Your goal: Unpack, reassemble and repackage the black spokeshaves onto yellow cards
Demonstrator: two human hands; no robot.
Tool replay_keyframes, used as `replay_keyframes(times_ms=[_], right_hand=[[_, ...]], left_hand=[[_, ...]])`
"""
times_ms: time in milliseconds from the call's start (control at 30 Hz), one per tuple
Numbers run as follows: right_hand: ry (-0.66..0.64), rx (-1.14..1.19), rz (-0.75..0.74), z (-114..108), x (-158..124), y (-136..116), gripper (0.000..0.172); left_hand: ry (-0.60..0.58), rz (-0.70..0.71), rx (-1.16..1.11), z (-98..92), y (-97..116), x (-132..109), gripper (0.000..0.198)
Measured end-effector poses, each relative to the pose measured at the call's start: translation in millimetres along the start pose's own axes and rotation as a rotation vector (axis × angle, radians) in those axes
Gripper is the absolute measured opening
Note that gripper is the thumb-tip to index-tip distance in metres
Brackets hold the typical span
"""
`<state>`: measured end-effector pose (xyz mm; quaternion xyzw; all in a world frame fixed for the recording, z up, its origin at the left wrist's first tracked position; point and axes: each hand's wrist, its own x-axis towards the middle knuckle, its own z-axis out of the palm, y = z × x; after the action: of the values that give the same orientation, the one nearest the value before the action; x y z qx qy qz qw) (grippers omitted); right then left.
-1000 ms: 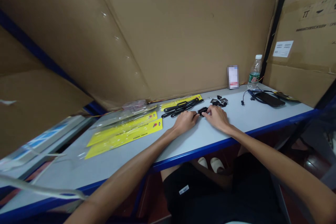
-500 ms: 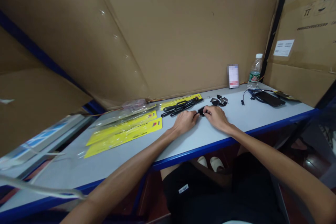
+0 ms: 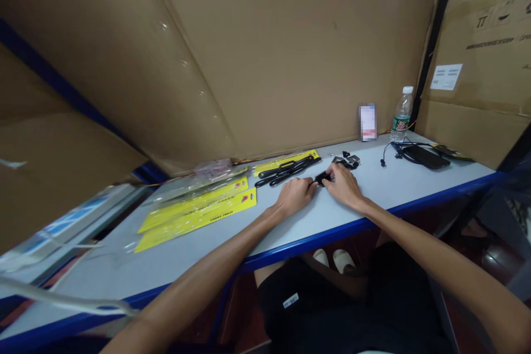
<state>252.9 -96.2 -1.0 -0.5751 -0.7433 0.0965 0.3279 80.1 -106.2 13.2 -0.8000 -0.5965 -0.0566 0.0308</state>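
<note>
My left hand (image 3: 295, 194) and my right hand (image 3: 344, 185) rest close together on the grey table (image 3: 232, 232), fingers pinched on a small black part (image 3: 322, 178) between them. Just behind the hands lie long black strips (image 3: 286, 170) on a yellow card (image 3: 286, 159). A little pile of small black and grey parts (image 3: 347, 160) sits beyond my right hand.
Yellow packaging cards (image 3: 199, 210) and clear bags (image 3: 194, 182) lie at the left. A water bottle (image 3: 400, 115), a small box (image 3: 367, 121), a black phone (image 3: 426, 157) and a cable (image 3: 392, 152) stand at the back right. Cardboard sheets (image 3: 265, 50) wall the table's rear.
Both hands stay on the small black part, with only slight finger shifts. The view tilted a little.
</note>
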Motion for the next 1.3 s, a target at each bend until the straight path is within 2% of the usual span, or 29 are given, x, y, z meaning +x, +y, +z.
replay_keyframes(times_ms=[33,133,267,367,433,633,800,1033,1133,1233,1300], right_hand=[[0.001,-0.009,0.023,0.1,-0.2,-0.8,0.015],[-0.01,-0.023,0.053,0.2,-0.4,-2.1,0.022],[-0.027,0.011,0.008,-1.5,0.3,-0.4,0.007],[-0.013,0.053,-0.03,-2.8,1.0,1.6,0.031],[0.011,0.066,-0.028,-2.8,1.5,2.7,0.037],[-0.02,0.051,-0.014,-0.4,1.5,4.9,0.013],[-0.041,0.049,-0.092,-1.8,0.3,4.7,0.029],[-0.029,0.043,-0.039,-0.3,2.9,3.9,0.016],[-0.031,0.045,-0.085,-0.5,2.4,4.7,0.024],[-0.004,0.046,-0.073,-0.3,1.7,4.6,0.014],[0.004,0.045,-0.042,0.6,2.0,4.4,0.013]], left_hand=[[0.002,0.001,0.0,0.5,-0.3,0.3,0.038],[0.004,0.002,-0.002,1.7,-1.0,1.0,0.037],[0.003,-0.004,-0.003,2.4,-1.4,1.4,0.038],[0.0,-0.012,-0.004,2.5,-1.6,1.6,0.039],[-0.002,-0.017,-0.005,2.4,-1.6,1.8,0.039],[0.004,-0.024,-0.01,1.7,-0.5,2.1,0.039],[0.006,-0.019,-0.026,0.6,0.5,1.1,0.037],[-0.001,-0.031,-0.044,-0.2,1.5,0.9,0.04],[-0.001,-0.029,-0.046,-0.6,1.8,0.9,0.04],[-0.003,-0.031,-0.044,-1.3,2.2,0.6,0.04],[-0.003,-0.034,-0.042,-2.0,2.7,0.3,0.039]])
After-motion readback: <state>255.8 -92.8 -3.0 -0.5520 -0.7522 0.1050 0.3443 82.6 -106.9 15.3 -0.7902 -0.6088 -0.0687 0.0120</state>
